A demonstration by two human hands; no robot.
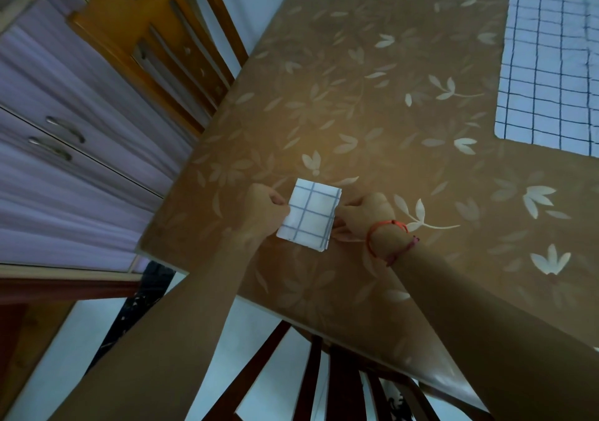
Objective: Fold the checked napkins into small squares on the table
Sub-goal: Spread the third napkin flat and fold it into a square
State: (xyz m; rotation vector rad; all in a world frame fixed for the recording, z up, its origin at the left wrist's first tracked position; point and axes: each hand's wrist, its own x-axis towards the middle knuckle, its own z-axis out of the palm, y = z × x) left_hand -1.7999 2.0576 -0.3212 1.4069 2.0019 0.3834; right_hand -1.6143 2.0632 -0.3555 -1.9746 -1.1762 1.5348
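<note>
Brown, leaf-patterned covering spreads over the big rectangular table [372, 112], which fills most of the view. To its left stands a lilac cabinet with metal-handled drawers [64, 145], and between the cabinet and the table's far edge is an orange-brown wooden chair with a slatted back [155, 41]. A darker wooden slatted chair [324, 372] shows below the table's near edge. At the far right of the table lies a large white napkin with dark blue checks [551, 70], spread flat and cut off by the picture's edge. Well apart from it, near the table's left side and close to the person, is a small white square napkin with blue checks [309, 214], folded into several layers; whether it rests fully on the covering or is lifted slightly cannot be told. The left hand [264, 208], fingers curled, pinches this square's left edge, and the right hand [363, 213], also curled, pinches its right edge. A thin red thread bracelet [385, 227] circles the right wrist.
</note>
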